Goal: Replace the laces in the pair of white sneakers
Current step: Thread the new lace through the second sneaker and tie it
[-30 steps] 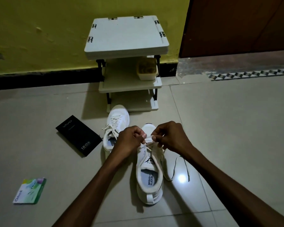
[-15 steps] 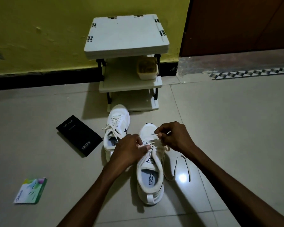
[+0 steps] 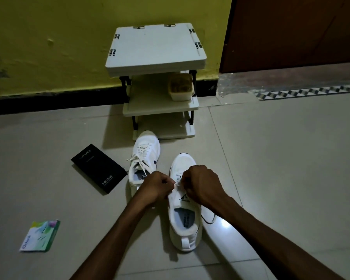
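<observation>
**Right hand closes in on the left over the near sneaker**

Since half a second ago, the right hand (image 3: 202, 184) has dropped back and inward, so its knuckles now sit just beside those of the left hand (image 3: 157, 186), which has hardly shifted. Both sets of fingers are curled tight. The left thumb and forefinger pinch a short stretch of white lace (image 3: 177, 184) that runs across the gap. The right fingertips are tucked under the hand, so I can only say they seem to grip the other end.

Directly beneath the fingers lies the near sneaker (image 3: 185, 223), with its toe beyond them and its heel on the person's side. A second sneaker (image 3: 145, 156), laced, stands just beyond the left fingers. Below the right wrist a dark lace (image 3: 208, 220) trails on the tiles. A black box (image 3: 99, 168) lies left of the left fingers, and a green packet (image 3: 40, 236) lies further left and nearer. A shelf rack (image 3: 156, 49) stands well beyond both hands.
</observation>
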`<state>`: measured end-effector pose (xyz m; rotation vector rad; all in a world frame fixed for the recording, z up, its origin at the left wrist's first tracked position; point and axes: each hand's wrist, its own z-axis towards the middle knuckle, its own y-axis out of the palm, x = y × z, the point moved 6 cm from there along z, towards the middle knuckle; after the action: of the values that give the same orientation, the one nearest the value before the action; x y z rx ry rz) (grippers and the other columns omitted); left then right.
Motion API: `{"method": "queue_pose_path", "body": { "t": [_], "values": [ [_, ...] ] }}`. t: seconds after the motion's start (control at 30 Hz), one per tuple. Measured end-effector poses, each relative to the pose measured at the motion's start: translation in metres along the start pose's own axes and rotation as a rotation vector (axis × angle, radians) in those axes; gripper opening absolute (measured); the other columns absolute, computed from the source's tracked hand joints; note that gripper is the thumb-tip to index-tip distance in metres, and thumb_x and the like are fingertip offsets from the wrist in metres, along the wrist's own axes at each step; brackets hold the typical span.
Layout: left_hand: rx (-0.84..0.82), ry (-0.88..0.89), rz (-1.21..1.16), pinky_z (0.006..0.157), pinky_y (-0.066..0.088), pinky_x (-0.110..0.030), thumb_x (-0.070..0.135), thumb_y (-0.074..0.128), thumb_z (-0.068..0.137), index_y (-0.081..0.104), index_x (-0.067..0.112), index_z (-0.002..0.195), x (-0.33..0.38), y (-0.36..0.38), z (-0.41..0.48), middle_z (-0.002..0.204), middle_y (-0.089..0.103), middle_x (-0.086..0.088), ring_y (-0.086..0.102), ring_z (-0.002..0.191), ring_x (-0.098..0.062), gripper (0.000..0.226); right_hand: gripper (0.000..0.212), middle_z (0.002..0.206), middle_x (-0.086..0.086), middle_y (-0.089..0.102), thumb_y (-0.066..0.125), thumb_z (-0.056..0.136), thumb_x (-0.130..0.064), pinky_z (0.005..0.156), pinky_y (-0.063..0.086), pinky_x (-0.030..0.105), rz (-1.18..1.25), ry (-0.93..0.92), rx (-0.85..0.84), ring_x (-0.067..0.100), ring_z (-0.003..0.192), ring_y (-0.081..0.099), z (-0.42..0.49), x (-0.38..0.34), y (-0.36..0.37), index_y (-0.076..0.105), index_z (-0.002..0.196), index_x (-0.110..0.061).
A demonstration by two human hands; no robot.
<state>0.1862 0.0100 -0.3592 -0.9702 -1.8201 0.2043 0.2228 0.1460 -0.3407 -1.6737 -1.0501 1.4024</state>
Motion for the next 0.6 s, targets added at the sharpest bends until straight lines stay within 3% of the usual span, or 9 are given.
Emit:
{"method": "queue_pose_path", "body": {
  "t": [0.13,0.23,0.37,0.43,0.5,0.6],
  "values": [
    [-0.062,-0.047,-0.140,0.054,0.039,-0.022,0.009,0.058,0.091,0.074,0.002,0.084,-0.006,0.001,0.001,0.064,0.061,-0.009,0.050,0.054,-0.016,0.019,0.018,0.082,0.003,0.068,0.062,0.082,-0.029,0.078,0.041,0.031,0.003,0.006,0.046,0.025,0.083,0.064,0.001,-0.004,0.004,0.073,0.086,-0.016],
    [-0.076,-0.065,-0.161,0.042,0.032,-0.016,0.011,0.056,0.092,0.073,-0.001,0.089,-0.009,0.002,0.000,0.060,0.058,-0.007,0.044,0.043,-0.011,0.021,0.022,0.075,0.003,0.063,0.061,0.082,-0.028,0.063,0.034,0.026,0.011,0.013,0.106,0.026,0.079,0.062,-0.004,-0.007,0.003,0.065,0.072,-0.010],
    [-0.089,-0.095,-0.343,0.045,0.041,-0.015,0.004,0.051,0.094,0.069,0.004,0.083,-0.013,0.007,-0.002,0.064,0.059,-0.010,0.051,0.047,-0.007,0.021,0.024,0.056,0.000,0.051,0.054,0.072,-0.027,0.049,0.020,0.022,0.083,0.002,0.175,0.030,0.063,0.055,-0.009,-0.014,0.002,0.041,0.053,-0.017],
    [-0.041,-0.055,-0.284,0.041,0.036,-0.014,0.007,0.054,0.095,0.065,0.007,0.082,-0.013,0.007,-0.003,0.056,0.056,-0.006,0.046,0.039,-0.004,0.017,0.023,0.051,0.000,0.050,0.052,0.069,-0.025,0.048,0.022,0.023,0.097,0.019,0.137,0.025,0.060,0.052,-0.009,-0.012,0.005,0.049,0.050,-0.014],
    [0.025,-0.001,-0.174,0.045,0.037,-0.017,0.011,0.061,0.091,0.067,0.012,0.079,-0.012,0.006,-0.001,0.053,0.059,-0.002,0.046,0.038,-0.004,0.014,0.013,0.064,0.001,0.068,0.061,0.073,-0.019,0.056,0.034,0.024,0.119,0.053,0.116,0.018,0.066,0.060,-0.007,-0.007,0.005,0.071,0.065,-0.017],
    [0.079,0.047,-0.074,0.055,0.047,-0.022,0.012,0.065,0.087,0.070,0.017,0.074,-0.008,0.004,0.001,0.056,0.065,0.003,0.057,0.046,-0.004,0.015,0.022,0.080,-0.002,0.075,0.067,0.074,-0.010,0.068,0.044,0.022,0.174,0.070,0.123,0.012,0.077,0.065,-0.005,-0.001,-0.002,0.076,0.090,-0.021]
  ]
}}
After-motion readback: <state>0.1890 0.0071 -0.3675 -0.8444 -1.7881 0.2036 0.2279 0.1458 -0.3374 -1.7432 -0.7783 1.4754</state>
